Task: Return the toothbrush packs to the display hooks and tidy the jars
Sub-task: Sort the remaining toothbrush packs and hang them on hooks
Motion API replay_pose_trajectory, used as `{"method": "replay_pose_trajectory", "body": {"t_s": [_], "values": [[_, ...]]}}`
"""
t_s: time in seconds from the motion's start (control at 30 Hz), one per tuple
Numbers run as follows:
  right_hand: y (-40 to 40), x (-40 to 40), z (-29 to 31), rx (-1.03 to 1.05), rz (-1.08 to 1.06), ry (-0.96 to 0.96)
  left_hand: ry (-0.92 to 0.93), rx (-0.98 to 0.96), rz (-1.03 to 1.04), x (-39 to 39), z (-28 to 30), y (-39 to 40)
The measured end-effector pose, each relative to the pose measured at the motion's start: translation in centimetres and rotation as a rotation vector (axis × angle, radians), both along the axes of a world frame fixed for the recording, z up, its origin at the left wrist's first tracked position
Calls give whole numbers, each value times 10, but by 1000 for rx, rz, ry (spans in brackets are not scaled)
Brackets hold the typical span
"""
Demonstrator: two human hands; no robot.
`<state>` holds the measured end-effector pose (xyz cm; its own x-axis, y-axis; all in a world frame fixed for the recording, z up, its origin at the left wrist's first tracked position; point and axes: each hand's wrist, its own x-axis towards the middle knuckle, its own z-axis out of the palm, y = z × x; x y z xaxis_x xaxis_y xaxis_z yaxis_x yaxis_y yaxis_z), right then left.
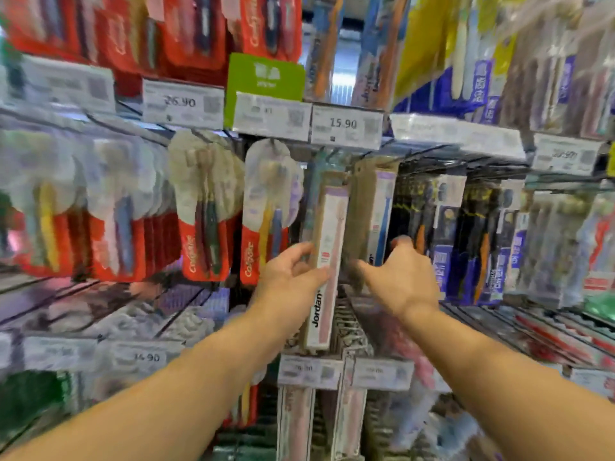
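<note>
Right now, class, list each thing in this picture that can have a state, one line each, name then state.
Left hand: fingers and thumb pinch the pink Jordan toothbrush pack.
Pink Jordan toothbrush pack in brown card: held upright in front of the hooks; whether it hangs on a hook cannot be told.
Right hand: fingers curled at the blue toothbrush pack.
Blue toothbrush pack in brown card: hanging upright on its row.
Red Colgate packs: hanging.
</note>
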<state>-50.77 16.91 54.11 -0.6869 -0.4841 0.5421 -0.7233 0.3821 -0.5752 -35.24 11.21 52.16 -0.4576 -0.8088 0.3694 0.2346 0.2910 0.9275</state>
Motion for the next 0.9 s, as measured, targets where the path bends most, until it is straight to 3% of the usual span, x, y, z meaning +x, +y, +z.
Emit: {"method": "replay_pose_trajectory", "body": {"t_s": [0.27, 0.57, 0.9], "values": [[8, 0, -4, 6, -16, -50, -12, -25, -115, 16, 9, -10], [45, -7, 5, -36, -19, 25, -23, -34, -122, 17, 9, -14], [41, -13, 2, -35, 19, -22, -17, -41, -136, 9, 6, -22]]}}
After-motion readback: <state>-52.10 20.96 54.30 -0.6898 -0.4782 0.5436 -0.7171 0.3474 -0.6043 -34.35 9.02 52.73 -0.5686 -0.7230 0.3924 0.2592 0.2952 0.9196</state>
